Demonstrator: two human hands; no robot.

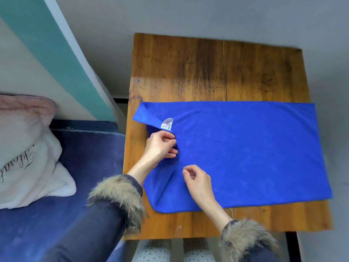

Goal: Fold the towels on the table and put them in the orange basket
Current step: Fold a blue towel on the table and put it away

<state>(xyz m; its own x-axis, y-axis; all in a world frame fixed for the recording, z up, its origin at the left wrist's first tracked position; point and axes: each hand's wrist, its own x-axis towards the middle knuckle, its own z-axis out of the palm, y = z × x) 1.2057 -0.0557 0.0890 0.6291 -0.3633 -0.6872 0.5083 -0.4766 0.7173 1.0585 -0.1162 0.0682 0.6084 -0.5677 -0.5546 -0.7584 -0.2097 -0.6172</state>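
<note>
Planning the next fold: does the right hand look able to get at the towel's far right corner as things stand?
Probably yes. The right hand hovers over the blue towel, holding nothing, and only flat cloth lies between it and that corner, though it would be a long stretch.

One blue towel (245, 152) lies spread flat across the near half of the table (207, 72), long side running left to right. Its right edge reaches the table's right edge. Its left end is lifted and turned over toward the middle, showing a small white label (167, 124) at the fold. The near-left corner lies rumpled on the table.
</note>
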